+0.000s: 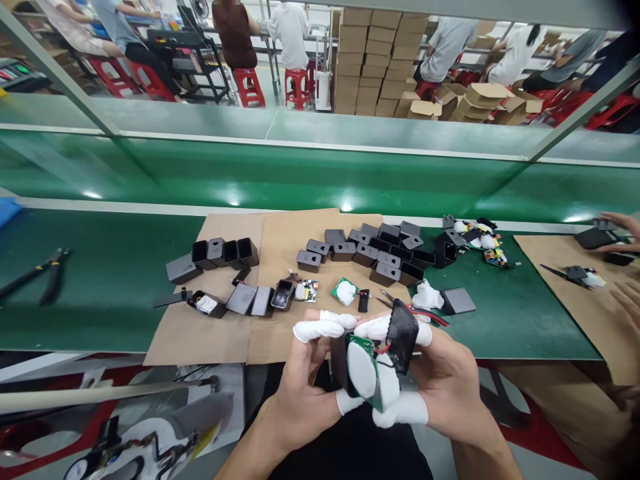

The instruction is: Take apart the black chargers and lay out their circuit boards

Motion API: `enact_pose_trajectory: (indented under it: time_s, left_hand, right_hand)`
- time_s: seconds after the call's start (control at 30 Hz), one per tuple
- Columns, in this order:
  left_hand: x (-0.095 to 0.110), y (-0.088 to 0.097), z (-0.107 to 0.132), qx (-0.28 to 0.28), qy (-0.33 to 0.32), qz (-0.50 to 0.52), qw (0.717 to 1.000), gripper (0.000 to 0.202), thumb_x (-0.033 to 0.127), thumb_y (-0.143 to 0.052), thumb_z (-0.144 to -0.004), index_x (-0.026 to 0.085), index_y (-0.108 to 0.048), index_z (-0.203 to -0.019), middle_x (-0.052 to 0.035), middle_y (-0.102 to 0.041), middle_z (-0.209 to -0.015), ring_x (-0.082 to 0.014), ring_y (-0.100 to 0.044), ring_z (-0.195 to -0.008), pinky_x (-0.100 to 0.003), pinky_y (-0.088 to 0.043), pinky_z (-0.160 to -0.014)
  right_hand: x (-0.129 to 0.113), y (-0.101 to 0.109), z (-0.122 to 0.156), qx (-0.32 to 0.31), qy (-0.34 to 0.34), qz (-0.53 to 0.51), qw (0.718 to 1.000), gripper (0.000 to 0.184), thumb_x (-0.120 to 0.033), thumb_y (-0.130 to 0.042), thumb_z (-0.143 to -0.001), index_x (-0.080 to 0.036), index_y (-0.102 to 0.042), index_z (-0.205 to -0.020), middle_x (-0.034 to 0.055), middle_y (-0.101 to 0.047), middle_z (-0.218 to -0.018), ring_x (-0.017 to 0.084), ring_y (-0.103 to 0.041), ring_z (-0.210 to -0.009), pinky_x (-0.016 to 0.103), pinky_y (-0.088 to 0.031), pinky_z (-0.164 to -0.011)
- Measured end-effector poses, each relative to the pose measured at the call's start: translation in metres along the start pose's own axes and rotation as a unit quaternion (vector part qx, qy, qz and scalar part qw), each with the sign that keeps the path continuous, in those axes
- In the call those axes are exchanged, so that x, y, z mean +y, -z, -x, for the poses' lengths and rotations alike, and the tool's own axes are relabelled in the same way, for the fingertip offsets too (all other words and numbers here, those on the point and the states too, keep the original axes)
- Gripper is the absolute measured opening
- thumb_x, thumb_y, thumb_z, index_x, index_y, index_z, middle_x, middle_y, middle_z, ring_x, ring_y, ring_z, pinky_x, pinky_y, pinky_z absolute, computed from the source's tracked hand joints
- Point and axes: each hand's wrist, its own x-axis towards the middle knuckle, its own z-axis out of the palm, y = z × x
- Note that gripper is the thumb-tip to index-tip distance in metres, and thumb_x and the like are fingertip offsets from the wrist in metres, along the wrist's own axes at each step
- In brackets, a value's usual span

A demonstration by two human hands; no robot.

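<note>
White finger cots cover the fingertips of both my hands. My left hand (305, 383) grips a black plastic case (339, 363) from its left side. A green circuit board (379, 403) with round white pads (361, 370) sticks out of the case's open end; how deep it sits inside is hidden. My right hand (445, 373) is closed on the board, its thumb at the lower edge. A black end cover (403, 337) stands tilted by my right fingers, joined by red and black wires. Beyond lie a loose board with a white pad (345, 291) and a small black part (364, 301).
Several black cases (385, 250) stand on cardboard (280, 233) over a green bench. Red-handled pliers (433, 316) lie behind my right hand, cutters (53, 277) far left. Another person's hands (623, 233) work at right. People sit beyond the metal frame.
</note>
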Motion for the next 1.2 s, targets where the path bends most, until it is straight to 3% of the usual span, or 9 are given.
enact_pose_trajectory:
  time_s: [0.2, 0.47, 0.87, 1.2]
  left_hand:
    - [0.0003, 0.0004, -0.0026, -0.017, -0.018, 0.015, 1.000, 0.083, 0.011, -0.101, -0.068, 0.035, -0.059, -0.135, -0.0031, -0.065, -0.138, -0.0216, -0.069, -0.136, -0.025, -0.054, -0.117]
    - [-0.0042, 0.0009, -0.0024, -0.016, -0.013, 0.032, 0.999, 0.082, 0.008, -0.100, -0.067, 0.035, -0.060, -0.132, -0.0030, -0.061, -0.138, -0.0236, -0.067, -0.138, -0.031, -0.053, -0.121]
    - [-0.0013, 0.0005, -0.0008, -0.007, 0.013, 0.005, 1.000, 0.080, 0.010, -0.100, -0.069, 0.036, -0.060, -0.134, -0.0029, -0.066, -0.136, -0.0194, -0.070, -0.132, -0.022, -0.056, -0.112]
    - [-0.0053, 0.0013, -0.0002, -0.012, 0.003, -0.015, 1.000, 0.078, 0.009, -0.096, -0.074, 0.033, -0.056, -0.136, -0.0064, -0.070, -0.134, -0.0219, -0.074, -0.126, -0.029, -0.060, -0.110]
  right_hand:
    - [-0.0002, 0.0009, 0.0010, 0.004, -0.003, 0.039, 0.999, 0.079, -0.038, -0.104, -0.068, -0.029, -0.073, -0.140, 0.0098, -0.082, -0.121, 0.033, -0.080, -0.109, 0.039, -0.068, -0.090]
    - [0.0004, 0.0007, 0.0008, -0.008, -0.020, 0.008, 1.000, 0.073, -0.035, -0.102, -0.071, -0.030, -0.073, -0.138, 0.0102, -0.080, -0.126, 0.034, -0.077, -0.115, 0.041, -0.067, -0.096]
    - [0.0039, 0.0003, 0.0015, 0.001, -0.011, 0.047, 0.999, 0.073, -0.040, -0.103, -0.070, -0.028, -0.075, -0.137, 0.0091, -0.082, -0.116, 0.032, -0.079, -0.104, 0.039, -0.068, -0.089]
    - [0.0023, -0.0002, -0.0001, 0.008, 0.002, 0.040, 0.999, 0.073, -0.034, -0.104, -0.069, -0.030, -0.075, -0.137, 0.0083, -0.082, -0.112, 0.031, -0.080, -0.099, 0.037, -0.070, -0.086]
